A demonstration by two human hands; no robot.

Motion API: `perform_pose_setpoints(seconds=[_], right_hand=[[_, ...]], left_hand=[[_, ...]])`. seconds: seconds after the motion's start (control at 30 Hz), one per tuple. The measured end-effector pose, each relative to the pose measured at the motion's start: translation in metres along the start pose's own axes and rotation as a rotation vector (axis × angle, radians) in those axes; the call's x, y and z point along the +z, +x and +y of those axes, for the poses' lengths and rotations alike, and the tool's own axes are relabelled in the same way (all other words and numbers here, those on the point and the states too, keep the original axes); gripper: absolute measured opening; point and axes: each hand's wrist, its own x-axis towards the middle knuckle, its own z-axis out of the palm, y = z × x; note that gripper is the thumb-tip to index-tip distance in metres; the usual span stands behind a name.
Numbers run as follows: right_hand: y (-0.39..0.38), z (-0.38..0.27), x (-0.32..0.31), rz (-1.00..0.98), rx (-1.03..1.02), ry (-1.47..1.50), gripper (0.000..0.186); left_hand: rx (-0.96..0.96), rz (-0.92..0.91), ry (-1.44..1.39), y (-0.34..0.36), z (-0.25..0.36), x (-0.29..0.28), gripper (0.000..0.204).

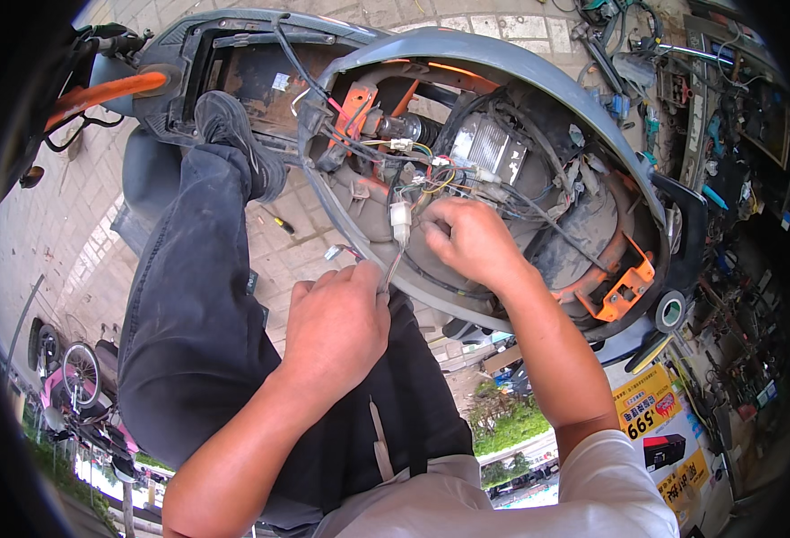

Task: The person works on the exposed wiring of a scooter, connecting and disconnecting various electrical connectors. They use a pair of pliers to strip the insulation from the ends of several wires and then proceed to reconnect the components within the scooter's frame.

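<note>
A grey scooter body (502, 63) lies open in front of me, showing a tangle of coloured wires (431, 175), a white connector (401, 215) and a ribbed silver box (489, 148). My right hand (471, 238) reaches into the opening, its fingers pinched on the wires just right of the white connector. My left hand (336, 323) is closed in a fist at the shell's lower rim. It grips a thin metal tool (388, 273) whose tip points up toward the connector. Which kind of tool it is I cannot tell.
My leg in dark trousers (197, 296) stretches forward, its black shoe (233, 134) resting on the scooter frame. A small screwdriver (280, 224) lies on the paving. A tape roll (670, 311) and an orange bracket (624, 291) sit at right, beside a cluttered tool bench (736, 134).
</note>
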Motion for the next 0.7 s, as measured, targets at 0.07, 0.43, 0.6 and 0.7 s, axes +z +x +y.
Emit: perform_pose_setpoints(seconds=[0.07, 0.43, 0.6, 0.7], right_hand=[[0.0000, 0.0000, 0.0003, 0.004, -0.003, 0.001, 0.013], [-0.0004, 0.0013, 0.0025, 0.012, -0.020, 0.008, 0.013], [0.0001, -0.0018, 0.0008, -0.004, -0.005, 0.008, 0.014], [0.0001, -0.0019, 0.0005, -0.004, -0.001, 0.005, 0.013]], left_hand=[[-0.017, -0.018, -0.016, 0.0001, 0.0020, -0.0024, 0.009], [0.001, 0.021, -0.022, -0.0015, 0.0002, 0.0014, 0.008], [0.002, 0.016, -0.016, -0.0017, 0.0011, 0.0006, 0.007], [0.007, 0.020, -0.006, -0.0018, 0.0008, 0.0007, 0.007]])
